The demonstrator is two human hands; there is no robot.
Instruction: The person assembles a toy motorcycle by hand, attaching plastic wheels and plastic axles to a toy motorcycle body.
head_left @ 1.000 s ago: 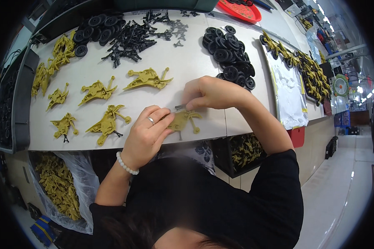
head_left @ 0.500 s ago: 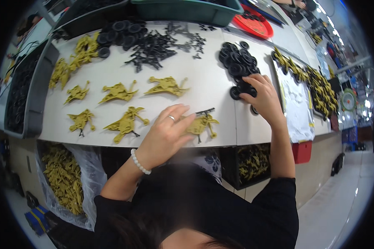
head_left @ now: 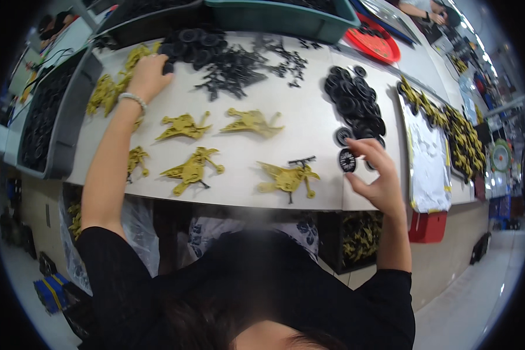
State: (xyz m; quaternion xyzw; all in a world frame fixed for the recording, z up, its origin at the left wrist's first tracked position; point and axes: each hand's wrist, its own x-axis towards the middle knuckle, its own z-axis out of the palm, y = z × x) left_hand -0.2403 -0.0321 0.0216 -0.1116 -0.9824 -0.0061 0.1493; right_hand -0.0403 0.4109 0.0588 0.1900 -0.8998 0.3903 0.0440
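Note:
My left hand (head_left: 149, 77) is stretched to the far left, its fingertips closed around a black wheel (head_left: 168, 66) at the edge of a heap of black wheels (head_left: 195, 45). On the right, my right hand (head_left: 380, 175) pinches another black wheel (head_left: 347, 160) tilted between thumb and fingers, just in front of a second wheel pile (head_left: 351, 96). Between the hands lie several yellow toy motorbike-like bodies. The nearest to my right hand, a yellow body (head_left: 289, 177), has a black bar on its top and a small black prong below. My left forearm hides part of another yellow body (head_left: 137, 162).
Small black forked parts (head_left: 233, 73) lie heaped beyond the yellow bodies. Grey bin (head_left: 58, 116) stands left, green bin (head_left: 286, 20) at the back, beside a red tray (head_left: 385, 49). On the right is a white-covered board (head_left: 429, 169) next to finished-looking yellow pieces with wheels (head_left: 458, 137).
My left hand has left the yellow body at the front and reached to the far-left wheel heap. My right hand has drawn a wheel toward me from its pile. The view has shifted slightly.

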